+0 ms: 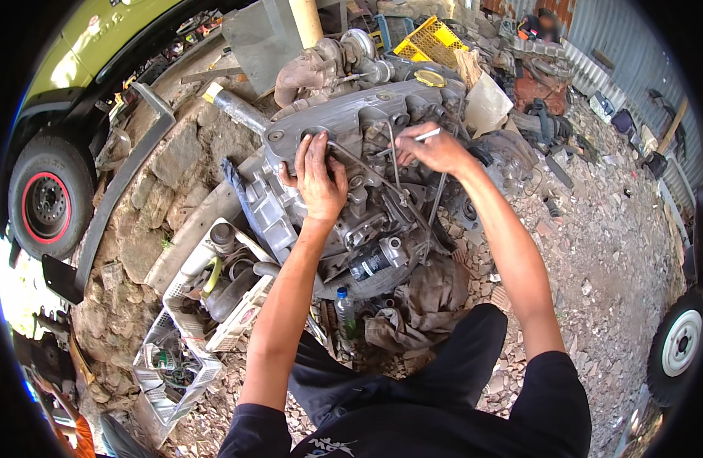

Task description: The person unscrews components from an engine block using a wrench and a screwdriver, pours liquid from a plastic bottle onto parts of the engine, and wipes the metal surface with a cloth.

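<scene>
**Two hands on a stripped engine in an open yard**

Gravel and broken stone cover the ground of this outdoor yard, with a corrugated metal wall [595, 46] curving along the upper right. At far left stands a yellow-green vehicle [84, 38] with a black tyre on a red-rimmed wheel [48, 206]. Just right of it a rough stone bank [153, 191] runs down the picture, and against its foot lie white plastic crates [185, 336] filled with dark hoses and small parts.

Beside the crates, in the middle of the view, sits the grey cast-metal engine [351, 122], tilted, with a rusty brown turbo housing [309, 69] at its top and a yellow filler cap [430, 78] on the valve cover. The left hand [318, 177] lies flat on the engine's middle, palm down, fingers spread apart and pressing on the metal, closed round nothing. Below it a black cylindrical oil filter [370, 262] juts out, and a clear plastic bottle with a blue cap [345, 311] stands on the ground next to a crumpled brown rag [420, 301].

Further right, the right hand [435, 147] is clenched around a slim silvery metal tool [426, 135], whose tip pokes out past the knuckles over the engine's upper right part. Thin bent metal pipes [393, 164] run between the two hands. Behind, a yellow lattice plastic crate [431, 40] rests among scrap, and a white-rimmed wheel [678, 343] shows at the right edge.
</scene>
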`<action>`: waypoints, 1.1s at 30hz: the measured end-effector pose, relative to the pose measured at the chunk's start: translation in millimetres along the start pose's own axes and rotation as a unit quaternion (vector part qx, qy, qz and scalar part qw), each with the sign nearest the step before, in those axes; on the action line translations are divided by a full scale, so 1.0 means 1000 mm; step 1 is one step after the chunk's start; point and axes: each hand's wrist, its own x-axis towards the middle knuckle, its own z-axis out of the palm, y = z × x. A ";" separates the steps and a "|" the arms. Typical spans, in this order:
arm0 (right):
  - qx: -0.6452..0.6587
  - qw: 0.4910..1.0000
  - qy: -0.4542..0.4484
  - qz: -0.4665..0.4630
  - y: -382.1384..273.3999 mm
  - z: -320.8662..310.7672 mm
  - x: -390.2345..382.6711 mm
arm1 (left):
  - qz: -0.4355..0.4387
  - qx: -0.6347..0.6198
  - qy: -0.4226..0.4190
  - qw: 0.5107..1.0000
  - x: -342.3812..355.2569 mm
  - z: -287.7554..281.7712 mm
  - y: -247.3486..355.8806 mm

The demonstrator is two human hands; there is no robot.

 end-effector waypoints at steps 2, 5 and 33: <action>-0.056 0.996 0.071 -0.008 -0.005 0.007 -0.002 | 0.007 0.002 0.008 1.000 -0.001 0.002 -0.001; -0.054 0.994 0.081 -0.052 0.019 0.021 -0.005 | 0.004 0.000 0.007 1.000 -0.001 0.001 0.002; -0.291 0.933 0.210 0.003 -0.076 0.058 -0.010 | 0.003 -0.024 -0.004 1.000 -0.001 -0.003 0.002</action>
